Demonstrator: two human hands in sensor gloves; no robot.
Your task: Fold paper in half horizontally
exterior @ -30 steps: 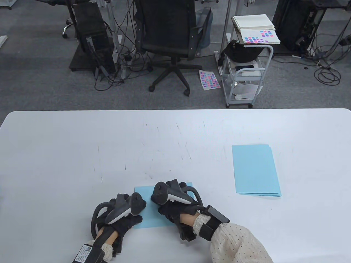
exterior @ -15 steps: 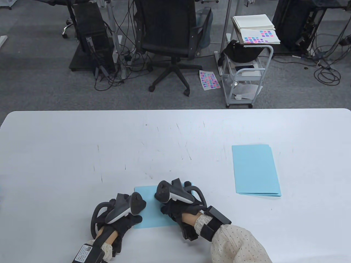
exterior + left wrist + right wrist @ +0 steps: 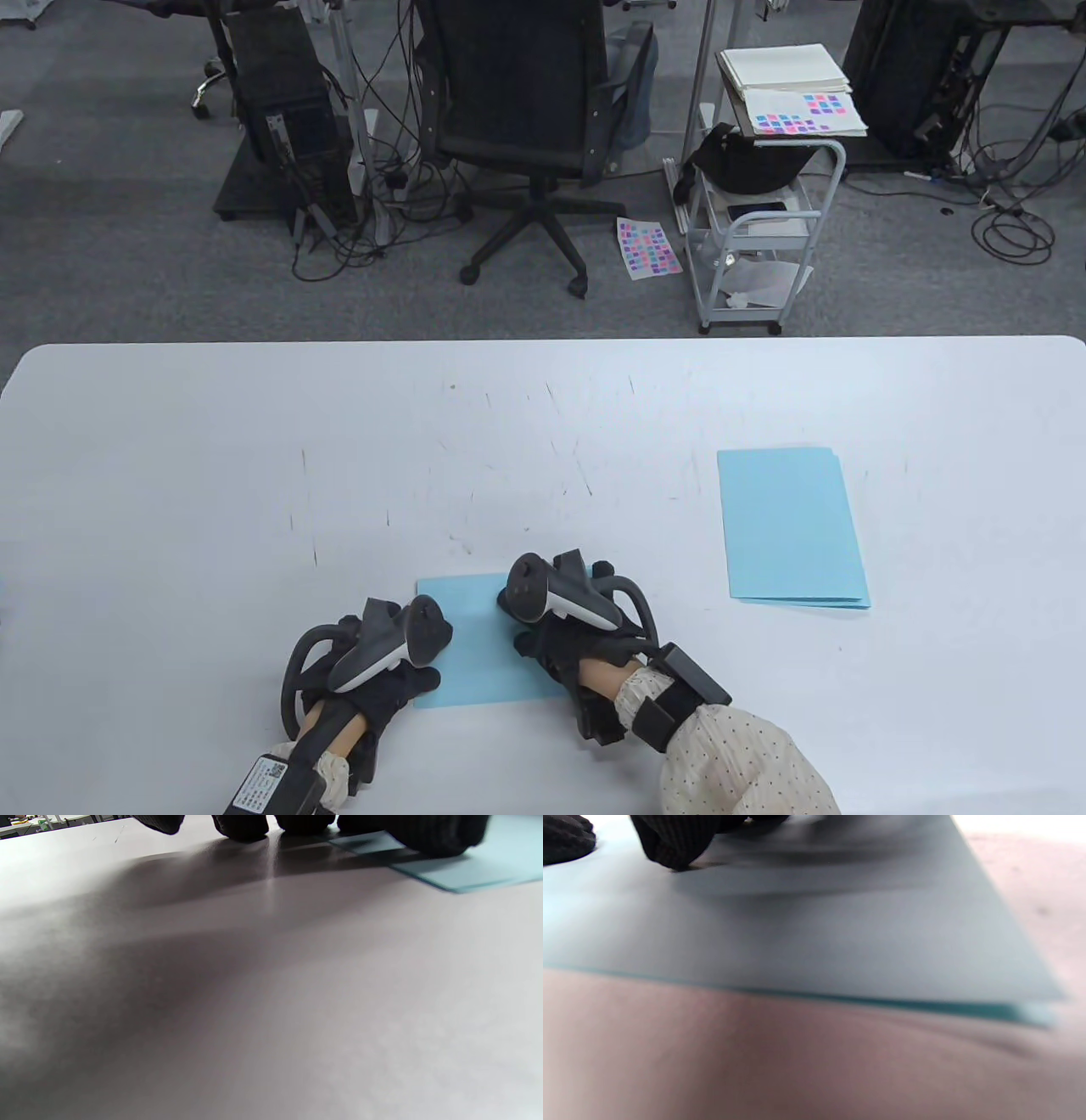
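Observation:
A light blue folded paper lies flat near the table's front edge. My left hand rests on its left edge, and in the left wrist view one fingertip lies on the paper's corner while the others touch the table. My right hand presses down on the paper's right part. In the right wrist view a fingertip touches the top layer, and the doubled edge shows along the near side. Neither hand grips anything.
A stack of light blue folded sheets lies on the white table to the right, apart from my hands. An office chair and a small cart stand on the floor beyond the table's far edge.
My right hand has slid to the right across the paper while pressing on it. My left hand and the paper have stayed where they were.

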